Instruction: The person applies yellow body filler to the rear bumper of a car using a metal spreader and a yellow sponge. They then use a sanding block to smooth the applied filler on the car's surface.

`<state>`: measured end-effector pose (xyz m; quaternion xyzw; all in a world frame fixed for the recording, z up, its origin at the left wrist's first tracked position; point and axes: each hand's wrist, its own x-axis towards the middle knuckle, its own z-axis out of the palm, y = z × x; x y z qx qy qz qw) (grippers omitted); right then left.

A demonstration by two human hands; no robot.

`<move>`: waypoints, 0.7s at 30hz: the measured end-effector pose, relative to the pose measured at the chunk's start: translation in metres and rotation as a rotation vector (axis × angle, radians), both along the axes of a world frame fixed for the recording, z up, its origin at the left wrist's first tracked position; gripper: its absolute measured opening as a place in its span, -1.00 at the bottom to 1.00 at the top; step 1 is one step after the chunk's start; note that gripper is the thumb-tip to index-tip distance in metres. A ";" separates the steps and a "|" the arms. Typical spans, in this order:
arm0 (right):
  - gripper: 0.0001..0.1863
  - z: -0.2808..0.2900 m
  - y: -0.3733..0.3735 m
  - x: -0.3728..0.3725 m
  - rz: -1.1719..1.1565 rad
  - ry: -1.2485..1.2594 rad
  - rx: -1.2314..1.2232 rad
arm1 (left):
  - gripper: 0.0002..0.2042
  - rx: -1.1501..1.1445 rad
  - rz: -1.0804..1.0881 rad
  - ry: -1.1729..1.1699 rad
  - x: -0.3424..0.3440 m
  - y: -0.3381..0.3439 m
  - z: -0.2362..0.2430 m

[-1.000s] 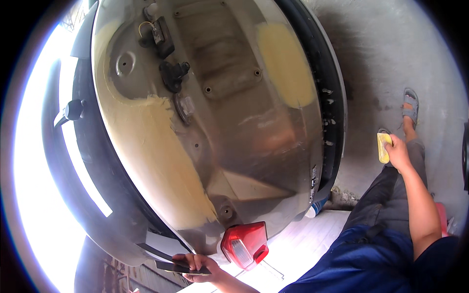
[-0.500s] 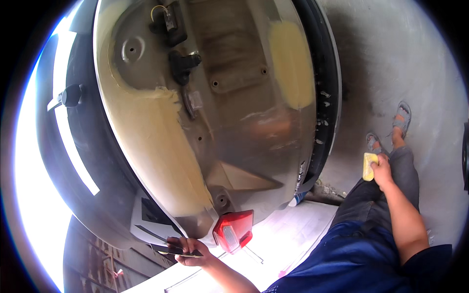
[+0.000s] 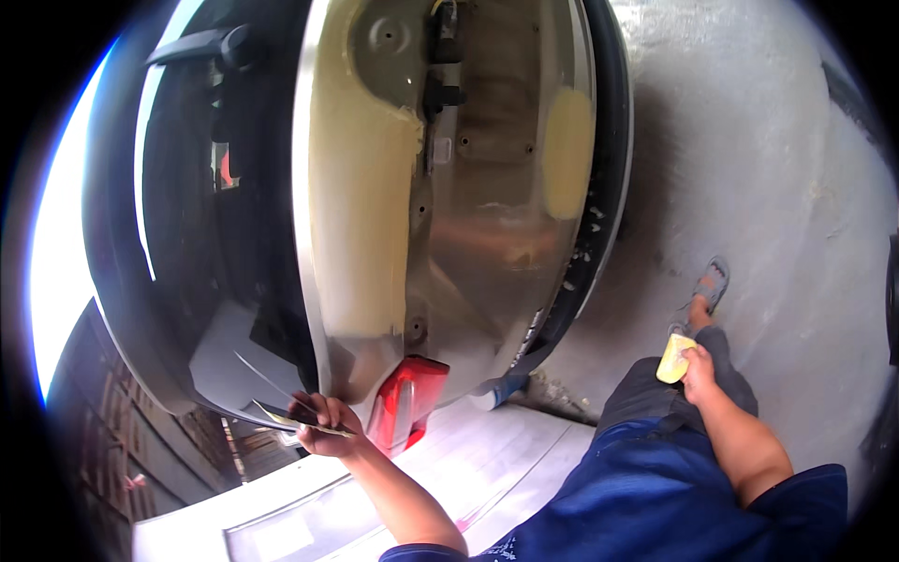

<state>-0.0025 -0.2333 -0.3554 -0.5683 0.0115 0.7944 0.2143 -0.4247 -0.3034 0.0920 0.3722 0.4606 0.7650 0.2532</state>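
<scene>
My right hand (image 3: pixel 698 375), low at the right in front of my thigh, is closed on a flat yellow rectangular piece (image 3: pixel 674 360) with rounded corners. Over at the lower left, my left hand (image 3: pixel 328 426) grips a thin dark flat plate (image 3: pixel 323 429) with yellowish smears along its edge, seen nearly edge-on. That hand is by the corner of the car's rear window, close to the red tail light (image 3: pixel 409 403). Dull yellow filler covers a long band (image 3: pixel 361 225) of the bare tailgate (image 3: pixel 478 281), and a smaller oval filler patch (image 3: pixel 568 155) lies nearer the bumper.
The dark rear window (image 3: pixel 225 281) carries a wiper (image 3: pixel 201 45) at the upper left. A black bumper (image 3: pixel 613 169) edges the car's right side. Grey concrete floor (image 3: pixel 749 169) lies beyond it, with a white panelled surface (image 3: pixel 449 482) below the tail light.
My view has shifted, so the car's rear window shows more and the tailgate appears further right. Both hands keep their holds; the right hand with the yellow piece appears lower and further left.
</scene>
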 end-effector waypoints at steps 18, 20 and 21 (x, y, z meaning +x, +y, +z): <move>-0.76 0.095 -0.002 0.110 -0.019 0.015 0.269 | -0.59 0.087 -0.106 -0.079 0.090 -0.078 -0.006; -0.74 0.098 0.008 0.123 0.025 -0.045 0.266 | -0.59 0.106 -0.080 -0.133 0.121 -0.092 -0.010; -0.71 0.105 0.018 0.129 0.083 -0.071 0.207 | -0.59 0.087 -0.031 -0.157 0.141 -0.093 -0.011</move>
